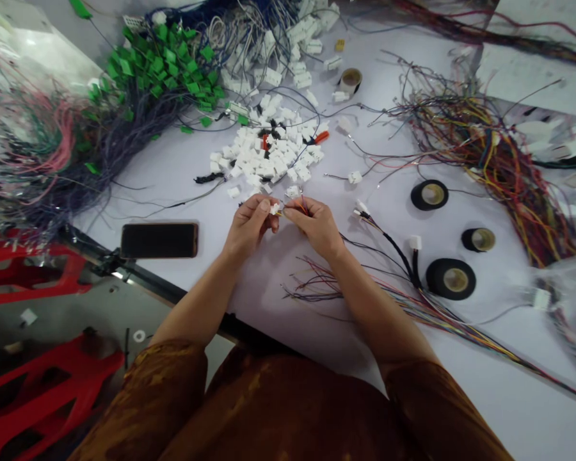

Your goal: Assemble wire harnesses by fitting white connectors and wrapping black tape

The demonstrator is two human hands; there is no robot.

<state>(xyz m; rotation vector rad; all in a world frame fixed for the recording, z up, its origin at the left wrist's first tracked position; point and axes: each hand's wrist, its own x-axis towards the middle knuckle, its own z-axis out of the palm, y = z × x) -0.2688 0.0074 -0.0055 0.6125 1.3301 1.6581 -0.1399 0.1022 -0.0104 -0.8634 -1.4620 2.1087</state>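
Observation:
My left hand (252,224) pinches a small white connector housing (275,209) between thumb and fingers. Close against it, my right hand (315,224) grips thin wires (303,203), some orange and red, at the housing's side. Whether a wire end sits inside the housing is too small to tell. Just beyond both hands lies a heap of loose white connectors (269,153). Under and past my right forearm runs a wire harness (413,307) of many colours, its loose ends fanned out on the table.
A phone (159,241) lies left of my hands. Black tape rolls (451,279) sit at the right. Green-tagged wires (163,64) and purple wires (120,121) pile up at the left, and a multicoloured bundle (499,160) at the right. Red stools (43,397) stand below the table's edge.

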